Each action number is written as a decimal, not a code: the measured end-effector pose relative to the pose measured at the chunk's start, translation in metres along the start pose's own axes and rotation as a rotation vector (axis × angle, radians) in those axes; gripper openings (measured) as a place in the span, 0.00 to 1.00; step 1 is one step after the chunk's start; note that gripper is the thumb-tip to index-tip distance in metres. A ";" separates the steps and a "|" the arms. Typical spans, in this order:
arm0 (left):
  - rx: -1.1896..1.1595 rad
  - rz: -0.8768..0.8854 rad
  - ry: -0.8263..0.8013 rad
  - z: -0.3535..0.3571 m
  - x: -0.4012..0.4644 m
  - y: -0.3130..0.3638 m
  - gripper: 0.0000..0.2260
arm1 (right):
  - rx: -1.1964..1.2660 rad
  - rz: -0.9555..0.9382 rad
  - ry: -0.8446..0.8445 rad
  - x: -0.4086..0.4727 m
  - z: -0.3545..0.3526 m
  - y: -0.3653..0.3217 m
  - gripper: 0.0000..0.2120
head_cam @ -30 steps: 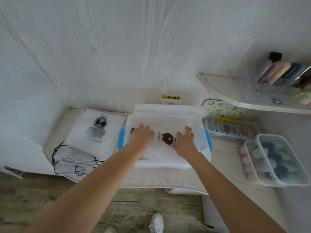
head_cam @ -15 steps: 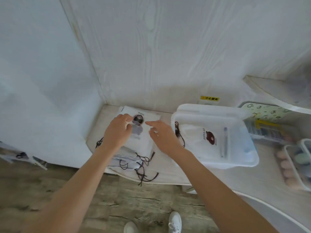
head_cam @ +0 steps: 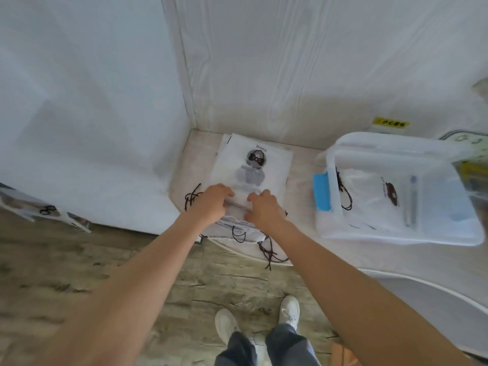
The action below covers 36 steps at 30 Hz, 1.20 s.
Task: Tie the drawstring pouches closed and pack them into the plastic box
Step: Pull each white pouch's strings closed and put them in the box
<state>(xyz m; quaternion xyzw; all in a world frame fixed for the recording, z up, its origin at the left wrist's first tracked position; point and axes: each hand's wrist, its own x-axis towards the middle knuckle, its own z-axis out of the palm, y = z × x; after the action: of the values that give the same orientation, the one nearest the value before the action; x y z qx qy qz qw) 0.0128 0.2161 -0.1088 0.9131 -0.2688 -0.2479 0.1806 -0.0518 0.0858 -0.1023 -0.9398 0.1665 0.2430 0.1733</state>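
Both my hands have left the box and now curl onto the near edge of the top white drawstring pouch (head_cam: pixel 250 170): left hand (head_cam: pixel 211 203), right hand (head_cam: pixel 262 208). Farther right on the pale surface (head_cam: pixel 303 180), the clear plastic box (head_cam: pixel 396 233) already holds one pouch; next pouch begins.

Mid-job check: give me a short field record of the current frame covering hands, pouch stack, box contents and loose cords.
left hand: fingers curled on the near edge of the top pouch
right hand: gripping the same edge
stack of white drawstring pouches: on the counter corner, top one showing a dark cartoon print
clear plastic box with blue latch: open, right of the stack, one white pouch inside
dark drawstring cords: loose, hanging over the counter's front edge
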 end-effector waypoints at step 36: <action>-0.907 -0.194 0.767 -0.055 -0.009 0.073 0.06 | 1.416 0.066 0.504 -0.032 -0.089 0.048 0.05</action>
<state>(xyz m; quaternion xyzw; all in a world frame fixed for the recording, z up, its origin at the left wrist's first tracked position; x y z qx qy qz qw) 0.0071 0.1745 -0.0272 0.7896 0.0326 -0.0059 0.6127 -0.0620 0.0138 -0.0241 -0.6255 0.3458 -0.1396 0.6854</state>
